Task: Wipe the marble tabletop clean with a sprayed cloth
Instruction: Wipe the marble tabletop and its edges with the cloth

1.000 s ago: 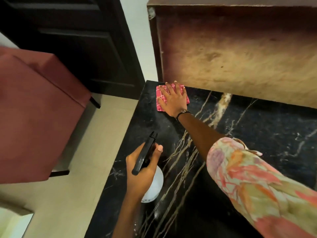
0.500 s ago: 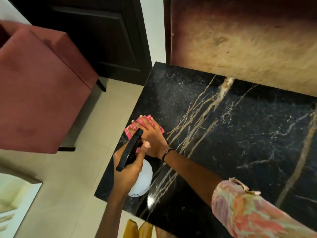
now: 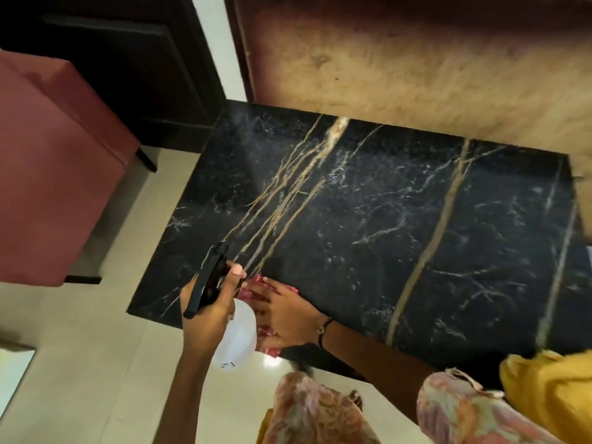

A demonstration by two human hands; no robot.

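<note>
A: Where is the cloth (image 3: 256, 291)?
B: Pink, at the near edge of the black marble tabletop (image 3: 368, 213), pressed flat under the right hand (image 3: 285, 312).
A: So that grip is released?
B: Yes, fingers spread, palm down.
A: And the left hand (image 3: 208, 310)?
B: Its grip is wrapped around a white spray bottle (image 3: 235, 339), held just beside the cloth, black nozzle pointing over the tabletop.

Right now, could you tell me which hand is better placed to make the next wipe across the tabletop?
The right hand: it lies flat on the cloth at the tabletop's near edge, while the left hand holds the spray bottle.
</note>
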